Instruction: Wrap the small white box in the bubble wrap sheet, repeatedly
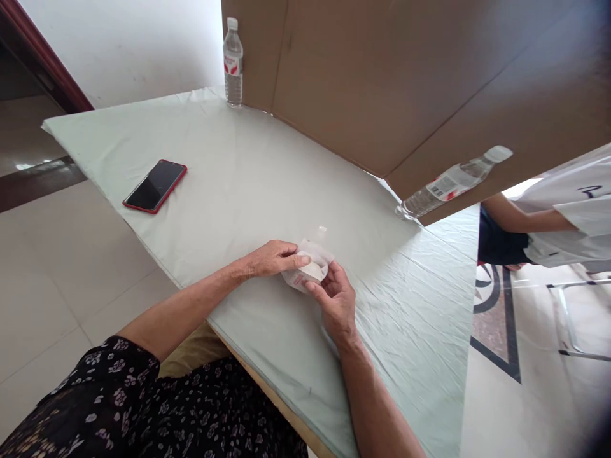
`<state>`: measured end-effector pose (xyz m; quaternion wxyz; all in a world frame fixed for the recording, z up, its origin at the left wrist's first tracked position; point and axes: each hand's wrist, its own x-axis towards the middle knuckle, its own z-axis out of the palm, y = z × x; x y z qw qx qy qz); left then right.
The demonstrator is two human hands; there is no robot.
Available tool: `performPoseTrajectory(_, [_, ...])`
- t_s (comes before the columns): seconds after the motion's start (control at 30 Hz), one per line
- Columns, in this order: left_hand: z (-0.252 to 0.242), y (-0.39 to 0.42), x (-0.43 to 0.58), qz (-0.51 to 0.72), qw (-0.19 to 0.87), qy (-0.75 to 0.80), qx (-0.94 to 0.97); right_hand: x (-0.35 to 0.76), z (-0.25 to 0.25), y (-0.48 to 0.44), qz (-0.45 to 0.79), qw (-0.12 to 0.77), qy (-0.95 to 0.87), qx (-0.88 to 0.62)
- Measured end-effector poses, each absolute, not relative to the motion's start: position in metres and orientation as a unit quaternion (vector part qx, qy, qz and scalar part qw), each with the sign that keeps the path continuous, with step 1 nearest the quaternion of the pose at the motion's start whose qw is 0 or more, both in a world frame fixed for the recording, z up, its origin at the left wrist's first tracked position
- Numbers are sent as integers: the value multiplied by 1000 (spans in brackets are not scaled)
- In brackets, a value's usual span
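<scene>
A small white paper packet (300,280) with reddish print is held between my two hands, just above the pale green tablecloth. Its top is open, and a rounded whitish item (312,270) shows inside. My left hand (278,258) grips the packet's left side, the thumb resting across the top opening. From the right, my right hand (335,297) holds the packet with the thumb in front and the fingers behind it. A small translucent piece (323,233) lies on the cloth just beyond the packet.
A red-cased phone (155,186) lies at left on the tablecloth (229,184). One water bottle (233,63) stands at the back; another bottle (449,184) is at right. Both are beside a brown cardboard panel (344,83). A person in white (563,210) is beyond the right edge.
</scene>
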<state>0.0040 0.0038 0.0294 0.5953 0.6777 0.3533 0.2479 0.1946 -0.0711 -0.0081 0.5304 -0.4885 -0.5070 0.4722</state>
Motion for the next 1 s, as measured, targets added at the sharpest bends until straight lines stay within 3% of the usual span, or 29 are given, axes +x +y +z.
performPoseTrajectory(0.27, [25, 6, 2, 196, 728, 247, 609, 194, -6, -70, 513, 511, -487, -489])
performPoseTrajectory(0.57, [23, 5, 3, 205, 747, 262, 576, 206, -6, -72, 224, 456, -651, -564])
performPoseTrajectory(1.0, [14, 6, 7, 192, 754, 238, 581, 207, 0, -68, 302, 423, -684, -513])
